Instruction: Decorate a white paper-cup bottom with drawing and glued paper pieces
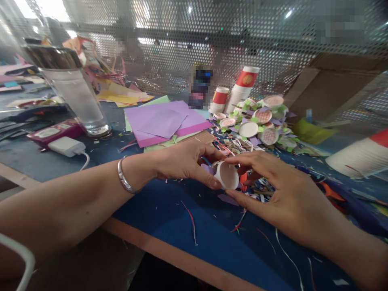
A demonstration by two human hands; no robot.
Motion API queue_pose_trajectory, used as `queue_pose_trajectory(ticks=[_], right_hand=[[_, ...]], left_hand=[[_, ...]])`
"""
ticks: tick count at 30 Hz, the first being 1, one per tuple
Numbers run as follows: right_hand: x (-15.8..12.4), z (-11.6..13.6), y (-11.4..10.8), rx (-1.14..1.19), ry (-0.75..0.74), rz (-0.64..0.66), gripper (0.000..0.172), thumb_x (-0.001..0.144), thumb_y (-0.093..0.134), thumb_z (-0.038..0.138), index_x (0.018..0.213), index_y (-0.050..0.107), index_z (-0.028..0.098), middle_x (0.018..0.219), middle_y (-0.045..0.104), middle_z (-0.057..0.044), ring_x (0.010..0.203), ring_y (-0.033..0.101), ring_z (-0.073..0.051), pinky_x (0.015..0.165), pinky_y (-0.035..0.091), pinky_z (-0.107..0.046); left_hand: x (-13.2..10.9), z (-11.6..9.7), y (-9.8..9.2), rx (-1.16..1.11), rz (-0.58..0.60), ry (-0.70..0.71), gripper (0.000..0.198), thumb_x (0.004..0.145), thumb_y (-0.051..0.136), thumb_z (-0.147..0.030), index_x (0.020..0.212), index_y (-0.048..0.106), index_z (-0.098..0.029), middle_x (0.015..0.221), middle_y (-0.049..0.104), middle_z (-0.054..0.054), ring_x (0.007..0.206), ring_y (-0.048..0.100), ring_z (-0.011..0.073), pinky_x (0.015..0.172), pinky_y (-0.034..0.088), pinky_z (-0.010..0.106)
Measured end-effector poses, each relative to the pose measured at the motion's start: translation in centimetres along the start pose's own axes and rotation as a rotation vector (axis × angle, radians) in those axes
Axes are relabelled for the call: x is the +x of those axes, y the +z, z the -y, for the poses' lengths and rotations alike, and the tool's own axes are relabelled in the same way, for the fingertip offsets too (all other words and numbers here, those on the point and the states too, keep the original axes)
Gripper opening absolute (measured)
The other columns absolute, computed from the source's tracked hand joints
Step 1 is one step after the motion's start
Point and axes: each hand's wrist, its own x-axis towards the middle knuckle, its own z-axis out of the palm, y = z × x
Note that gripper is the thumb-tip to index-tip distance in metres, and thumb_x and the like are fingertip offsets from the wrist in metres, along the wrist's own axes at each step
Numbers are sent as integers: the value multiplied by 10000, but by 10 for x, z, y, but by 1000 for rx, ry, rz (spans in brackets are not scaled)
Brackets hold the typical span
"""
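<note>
Between my hands is a short, cut-down paper cup (228, 176), tilted so that its round white face points toward me. My left hand (194, 163) pinches it from the left, thumb below and fingers behind. A small purple paper piece (207, 168) shows at the cup's left side, by those fingers. Around the right side curve the thumb and forefinger of my right hand (273, 188), their tips at the cup's lower and upper edge. Behind lies a heap of similar cup bases (248, 129) with green and purple paper bits.
Paper scraps (236, 147) litter the blue tabletop (163, 230). Purple paper sheets (163, 121) lie behind my left hand. Stacked paper cups (242, 87) lean at the back; another cup stack (360, 155) lies right. Scissors (332, 192) sit beside my right wrist. A water bottle (75, 97) stands left.
</note>
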Motion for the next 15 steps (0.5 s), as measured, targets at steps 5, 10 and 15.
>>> queue_pose_trajectory(ticks=[5, 10, 15], right_hand=[[-1, -1, 1, -36, -33, -29, 358, 905, 684, 348, 1235, 645, 214, 1228, 724, -95, 1109, 709, -286, 965, 590, -455], [-2, -4, 2, -71, -55, -39, 338, 921, 663, 346, 1221, 632, 194, 1205, 719, -105, 1109, 702, -284, 973, 576, -447], [-2, -2, 3, -84, -80, -81, 343, 929, 665, 292, 1251, 613, 185, 1190, 707, -102, 1116, 688, -256, 1008, 556, -413]], left_hand=[[1, -2, 4, -97, -39, 2, 496, 735, 826, -125, 1201, 660, -160, 1215, 706, 99, 1105, 673, 206, 957, 523, 380], [1, -2, 7, -121, -96, 39, 595, 719, 848, -136, 1265, 613, -157, 1138, 699, 98, 1081, 686, 230, 953, 529, 420], [-1, -3, 8, -31, -125, 64, 601, 736, 858, -189, 1283, 608, -187, 1206, 683, 100, 1146, 663, 233, 961, 536, 395]])
